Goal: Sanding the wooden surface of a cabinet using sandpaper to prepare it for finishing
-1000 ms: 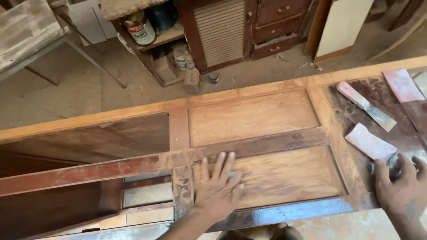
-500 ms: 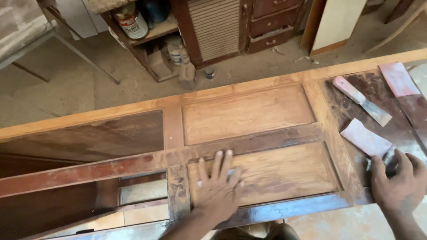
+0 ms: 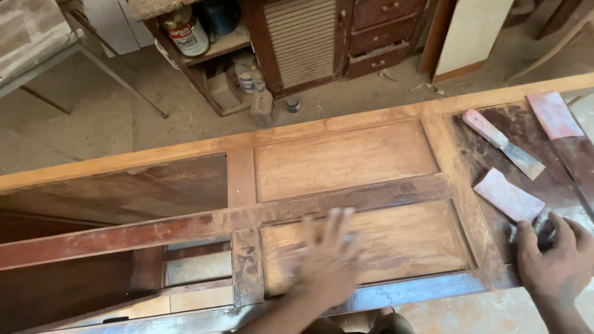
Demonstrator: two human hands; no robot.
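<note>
Left hand (image 3: 328,260) lay flat, fingers spread, on the door (image 3: 346,161); right hand (image 3: 557,260) gripped something hidden beside sandpaper (image 3: 508,195).

We see wooden door (image 3: 346,161) lying flat — on it, toward 3 o'clock, putty knife (image 3: 502,144) and two sandpaper pieces (image 3: 508,195).

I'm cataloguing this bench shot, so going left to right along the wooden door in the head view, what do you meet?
Open gap in the door → left hand → pink sandpaper piece → right hand.
</note>
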